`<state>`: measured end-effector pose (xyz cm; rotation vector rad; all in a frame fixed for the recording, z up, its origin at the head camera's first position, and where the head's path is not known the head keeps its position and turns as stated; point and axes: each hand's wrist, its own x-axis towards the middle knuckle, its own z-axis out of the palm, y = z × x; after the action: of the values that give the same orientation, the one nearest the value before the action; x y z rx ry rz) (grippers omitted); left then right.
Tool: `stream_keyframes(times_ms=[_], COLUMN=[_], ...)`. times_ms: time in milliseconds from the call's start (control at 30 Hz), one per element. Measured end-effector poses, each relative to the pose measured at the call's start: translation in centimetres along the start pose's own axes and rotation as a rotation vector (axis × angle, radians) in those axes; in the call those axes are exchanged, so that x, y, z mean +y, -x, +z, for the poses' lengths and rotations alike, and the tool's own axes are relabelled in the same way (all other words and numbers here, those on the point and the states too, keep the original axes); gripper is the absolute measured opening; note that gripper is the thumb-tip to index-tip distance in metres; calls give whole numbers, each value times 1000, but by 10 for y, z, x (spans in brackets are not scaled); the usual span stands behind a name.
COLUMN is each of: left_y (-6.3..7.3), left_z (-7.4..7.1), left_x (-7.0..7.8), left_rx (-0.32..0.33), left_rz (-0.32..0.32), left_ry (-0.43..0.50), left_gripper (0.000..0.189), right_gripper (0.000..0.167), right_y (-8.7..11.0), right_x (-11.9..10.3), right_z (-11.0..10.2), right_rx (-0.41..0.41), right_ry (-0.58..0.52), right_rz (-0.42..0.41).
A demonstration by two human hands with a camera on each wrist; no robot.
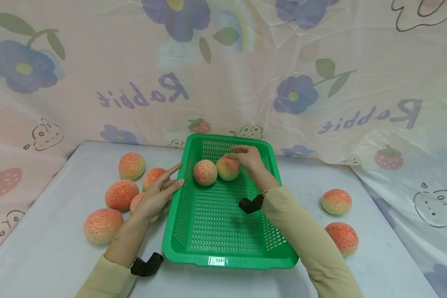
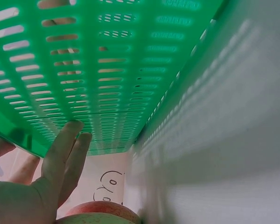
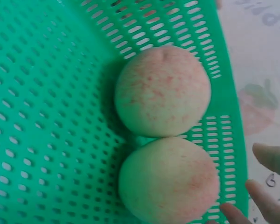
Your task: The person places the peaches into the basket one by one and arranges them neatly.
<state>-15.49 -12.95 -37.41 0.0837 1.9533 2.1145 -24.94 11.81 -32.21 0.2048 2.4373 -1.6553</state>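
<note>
My left hand [image 1: 154, 200] is at the left side of a green plastic basket [image 1: 231, 263], fingers extended along the rim. In the left wrist view, fingertips [image 2: 73, 127] press against the perforated outer wall. Two peaches lie in the basket's far left part, side by side: a pinkish peach [image 1: 205, 172] and a yellow-red peach [image 1: 228, 169]. My right hand [image 1: 250, 160] reaches into the basket over the yellow-red peach, its fingers stretched out. From the right wrist, its fingertips [image 3: 259, 196] show beside that peach near the rim, not wrapped round it.
Left of the basket lie several more peaches, among them an orange-red peach [image 1: 121, 195] and a larger peach [image 1: 103, 226]. Two peaches, an upper one [image 1: 336, 201] and a lower one [image 1: 342, 238], sit at the right. A printed cloth [image 1: 231, 82] hangs behind the white table [image 1: 48, 248].
</note>
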Motion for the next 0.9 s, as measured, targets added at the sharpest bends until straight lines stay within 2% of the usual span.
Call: stream_keyframes(times_ms=[400, 733, 900], left_y=[2, 1, -1], left_z=[1, 0, 0], left_x=[1, -1, -1], left_rx=[-8, -14, -15], left_rz=[6, 2, 7], left_ry=[4, 4, 3], left_gripper=[61, 62, 62], right_gripper=[50, 53, 54], right_y=[4, 12, 17], right_x=[0, 1, 0], right_z=[-25, -48, -63], right_rx=[18, -22, -41], right_ry=[-79, -215, -231], right_rz=[5, -31, -29])
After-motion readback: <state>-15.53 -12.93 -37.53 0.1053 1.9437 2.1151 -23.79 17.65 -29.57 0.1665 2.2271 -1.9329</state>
